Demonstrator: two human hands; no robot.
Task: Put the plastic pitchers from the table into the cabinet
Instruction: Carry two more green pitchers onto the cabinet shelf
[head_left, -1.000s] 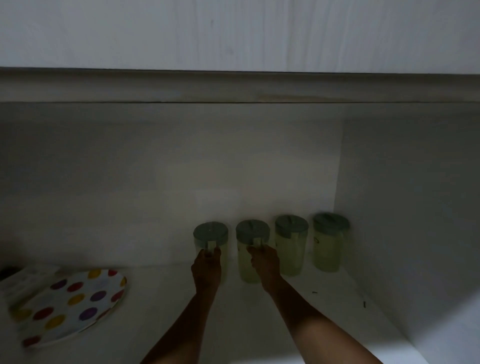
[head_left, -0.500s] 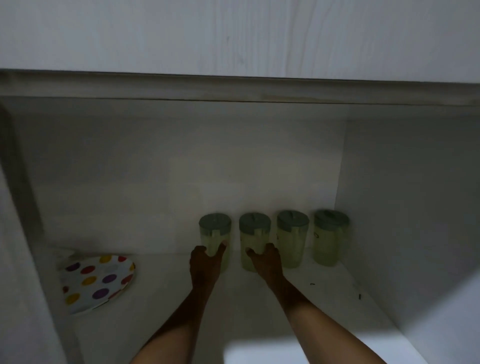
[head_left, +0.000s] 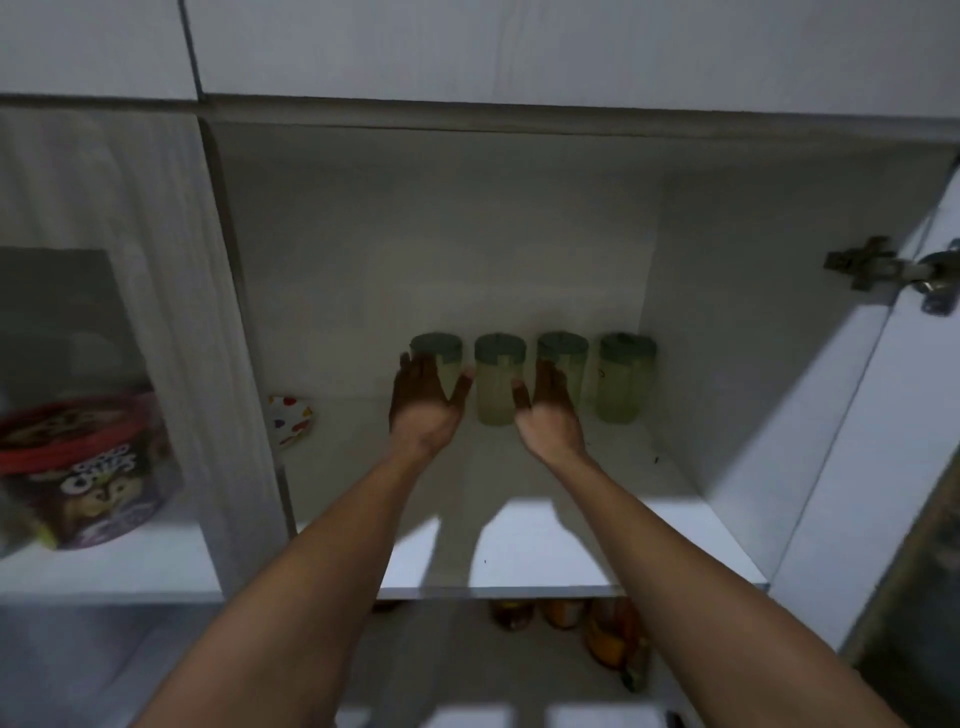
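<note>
Left hand (head_left: 423, 402) & right hand (head_left: 545, 410) both spread wide, empty, in front of 4 pale-green plastic pitchers w/ dark-green lids (head_left: 500, 379) at back of white cabinet (head_left: 727, 364).

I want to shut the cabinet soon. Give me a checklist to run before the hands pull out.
1. Four pitchers on the shelf: ok.
2. All upright, lids on, rightmost pitcher included: ok.
3. Left hand empty, open: ok.
4. Right hand empty, open: ok.
5. Hands clear of the pitchers: cannot tell, they overlap in view.
6. Row well back from the shelf's front edge: ok.
</note>
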